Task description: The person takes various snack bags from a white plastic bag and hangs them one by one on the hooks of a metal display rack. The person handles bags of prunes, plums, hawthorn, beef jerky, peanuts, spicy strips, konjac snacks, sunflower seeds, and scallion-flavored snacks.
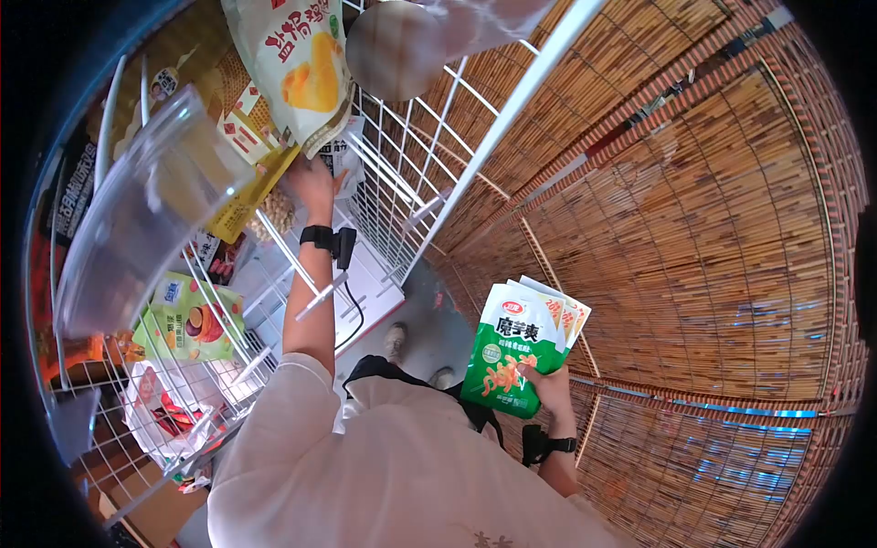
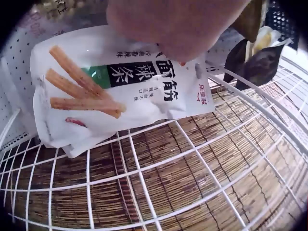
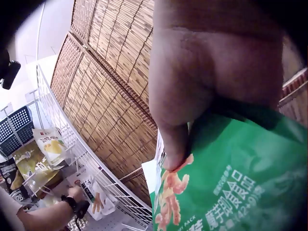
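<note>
Standing on a grey floor beside a white wire rack, with a bamboo screen of bound brown slats just outside the rack's mesh. Inside the rack, fitted with a white perforated panel and holding a dark blue basket towards one end.

Gripping a green packet with the right hand, outside the rack: thumb bent across the front, other fingers out of sight behind. Fanned out at the back of it, paler packets.

Reaching into the rack with the left hand, over one edge of a white packet lying against the mesh. Cannot tell whether pinching or only touching, with fingertips hidden.

On the green packet, reads 魔芋爽 in bold black under a red oval logo; from the right wrist, also 魔芋即食食品 and "(42+9)". On the white packet, reads 面筋 and 辣条 beside printed brown strips. Higher in the rack, on a cream packet, reads 盐焗鸡 in red; on a black packet near the basket, "28".
</note>
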Demonstrator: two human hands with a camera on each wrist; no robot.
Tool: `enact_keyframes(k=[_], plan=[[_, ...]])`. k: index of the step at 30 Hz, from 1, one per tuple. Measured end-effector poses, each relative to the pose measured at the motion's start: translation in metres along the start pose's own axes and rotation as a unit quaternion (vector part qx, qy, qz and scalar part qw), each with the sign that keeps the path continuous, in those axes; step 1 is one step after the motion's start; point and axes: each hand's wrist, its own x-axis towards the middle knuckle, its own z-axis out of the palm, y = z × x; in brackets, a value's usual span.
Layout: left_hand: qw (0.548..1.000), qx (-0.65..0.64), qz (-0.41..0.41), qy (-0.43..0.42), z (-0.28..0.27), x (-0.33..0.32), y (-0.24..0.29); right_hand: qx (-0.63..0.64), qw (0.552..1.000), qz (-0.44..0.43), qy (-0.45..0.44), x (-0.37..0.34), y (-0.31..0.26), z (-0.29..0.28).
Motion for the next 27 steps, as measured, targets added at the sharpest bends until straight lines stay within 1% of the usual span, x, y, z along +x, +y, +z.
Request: enact_keyframes(k=[1,3,4,5,6,8,9,10,11,12,13,14,15,16,17,18,19,21,22,23,25,26,27], plan=[[1.0,-0.002,0.001,0.004,-0.009,0.001,0.017,0.003,1.0,-0.006,0.003,-0.004,0.0,-0.002],[0.989,-0.13,-0.07,0.016,-0.032,-0.005,0.048,0.009,1.0,-0.015,0.003,-0.011,0.004,-0.006],[0.99,-0.135,-0.031,-0.021,-0.045,-0.018,0.05,0.021,0.999,-0.035,0.0,-0.013,0.006,-0.008],[0.989,-0.128,-0.063,-0.031,-0.057,-0.04,0.057,0.032,0.998,-0.055,-0.001,-0.017,0.008,-0.011],[0.987,-0.122,-0.096,-0.045,-0.078,-0.064,0.073,0.032,0.998,-0.054,0.001,-0.024,0.007,-0.012],[0.979,-0.132,-0.059,-0.142,-0.13,-0.112,0.087,0.026,0.996,-0.079,-0.011,-0.031,-0.002,-0.014],[0.955,-0.133,-0.087,-0.251,-0.155,-0.138,0.088,0.028,0.996,-0.079,-0.008,-0.031,0.001,-0.016],[0.858,-0.222,-0.16,-0.436,-0.184,-0.149,0.101,0.034,0.995,-0.088,-0.041,-0.031,0.007,-0.02],[0.733,-0.281,-0.223,-0.577,-0.21,-0.16,0.12,0.039,0.992,-0.093,-0.075,-0.035,0.013,-0.021],[0.609,-0.377,-0.237,-0.656,-0.232,-0.173,0.132,0.065,0.987,-0.095,-0.109,-0.04,0.013,-0.019],[0.519,-0.465,-0.294,-0.654,-0.253,-0.191,0.15,0.093,0.98,-0.098,-0.145,-0.044,0.012,-0.016],[0.521,-0.478,-0.279,-0.65,-0.271,-0.204,0.165,0.094,0.972,-0.099,-0.19,-0.049,0.015,-0.012],[0.525,-0.49,-0.265,-0.643,-0.287,-0.215,0.175,0.096,0.971,-0.095,-0.199,-0.059,0.019,-0.007],[0.533,-0.485,-0.27,-0.638,-0.3,-0.227,0.183,0.14,0.959,-0.068,-0.238,-0.069,0.022,0.0],[0.558,-0.469,-0.354,-0.586,-0.313,-0.239,0.189,0.183,0.942,-0.038,-0.278,-0.08,0.025,0.006],[0.577,-0.45,-0.435,-0.526,-0.328,-0.248,0.189,0.193,0.932,0.017,-0.305,-0.092,0.026,0.009],[0.586,-0.446,-0.44,-0.514,-0.342,-0.253,0.185,0.189,0.928,0.021,-0.32,-0.097,0.033,0.013],[0.647,-0.395,-0.47,-0.453,-0.372,-0.263,0.177,0.144,0.907,0.079,-0.388,-0.106,0.051,0.021],[0.638,-0.381,-0.508,-0.434,-0.388,-0.262,0.173,0.101,0.9,0.068,-0.418,-0.112,0.051,0.026],[0.647,-0.377,-0.512,-0.421,-0.402,-0.262,0.168,0.096,0.893,0.069,-0.433,-0.117,0.049,0.032],[0.654,-0.43,-0.492,-0.381,-0.427,-0.261,0.161,0.072,0.866,0.063,-0.49,-0.123,0.046,0.044],[0.667,-0.451,-0.478,-0.351,-0.44,-0.26,0.163,0.068,0.854,0.062,-0.511,-0.125,0.047,0.05],[0.673,-0.448,-0.481,-0.34,-0.451,-0.261,0.16,0.064,0.848,0.063,-0.522,-0.128,0.045,0.056]])
